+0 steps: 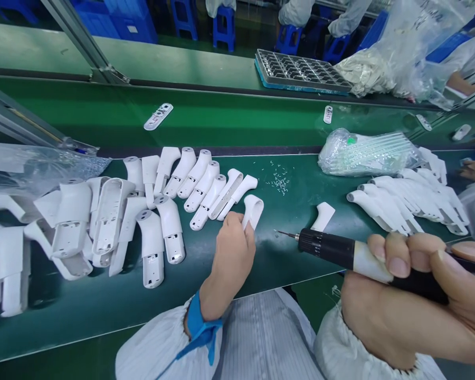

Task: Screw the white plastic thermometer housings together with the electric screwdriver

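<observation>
My left hand (231, 258) grips a white plastic housing shell (253, 209) at the end of a row of like shells (200, 184) on the green bench. My right hand (415, 295) is closed around a black-and-white electric screwdriver (336, 249), its bit pointing left toward that shell. A single white shell piece (323, 216) lies just beyond the screwdriver tip. Small loose screws (279, 180) are scattered on the mat behind.
A heap of white shells (83, 227) fills the left, another pile (411, 203) the right beside a clear plastic bag (364, 153). A conveyor belt (229, 119) carries white panels (158, 116). A metal tray (301, 71) and other seated workers are beyond.
</observation>
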### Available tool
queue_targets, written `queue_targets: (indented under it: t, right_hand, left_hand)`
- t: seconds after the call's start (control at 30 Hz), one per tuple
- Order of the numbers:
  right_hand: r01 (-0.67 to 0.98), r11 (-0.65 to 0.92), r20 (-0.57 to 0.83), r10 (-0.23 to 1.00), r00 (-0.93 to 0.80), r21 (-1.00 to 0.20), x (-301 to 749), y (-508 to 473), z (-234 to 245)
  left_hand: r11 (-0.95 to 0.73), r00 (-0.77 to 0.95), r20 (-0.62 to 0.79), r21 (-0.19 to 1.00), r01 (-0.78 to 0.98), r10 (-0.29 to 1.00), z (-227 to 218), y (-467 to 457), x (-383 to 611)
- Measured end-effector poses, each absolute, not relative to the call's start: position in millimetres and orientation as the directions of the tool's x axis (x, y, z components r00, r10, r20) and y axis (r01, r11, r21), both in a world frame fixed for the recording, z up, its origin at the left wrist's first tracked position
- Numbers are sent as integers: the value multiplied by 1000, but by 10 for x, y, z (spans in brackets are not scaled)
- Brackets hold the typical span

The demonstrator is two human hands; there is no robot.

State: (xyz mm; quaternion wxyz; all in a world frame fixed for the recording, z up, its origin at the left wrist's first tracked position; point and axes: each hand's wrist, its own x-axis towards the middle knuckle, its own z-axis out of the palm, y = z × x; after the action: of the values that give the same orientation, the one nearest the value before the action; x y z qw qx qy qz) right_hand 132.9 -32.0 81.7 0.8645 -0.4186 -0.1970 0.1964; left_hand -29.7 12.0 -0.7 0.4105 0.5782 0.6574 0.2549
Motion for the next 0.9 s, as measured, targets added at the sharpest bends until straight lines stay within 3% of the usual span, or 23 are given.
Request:
queue_targets:
  t: [0.07, 0.1, 0.17, 0.27, 0.37, 0.53, 0.9]
  right_hand:
    - [-49, 532, 248, 472, 846, -845, 1280, -397, 860]
    - [-14, 513, 274, 481, 833, -858, 1255, -438, 874]
    - [-25, 492, 291, 554, 780, -870, 1210, -515, 885]
    - [-59, 468, 312, 673, 671, -882, 1141, -592, 862]
    - [-43, 484, 366, 714, 597, -874, 1061, -593, 813]
    - [-5, 569, 465, 677, 571, -822, 973, -492, 742]
    - [-1, 574, 468, 668, 578, -819, 979, -474, 721]
  left_hand:
    - [361, 43, -377, 909, 206, 925, 68, 121, -287]
    - [454, 99, -456, 890, 38, 885, 101, 117, -276]
    - [617, 220, -577, 752, -233, 787, 145, 111, -242]
    - [703, 324, -634, 547, -454, 702, 148, 104, -186]
    - [708, 351, -633, 491, -507, 690, 107, 87, -154]
    - [718, 393, -608, 507, -478, 690, 82, 39, -154]
    - [726, 382, -624, 515, -455, 682, 64, 39, -131]
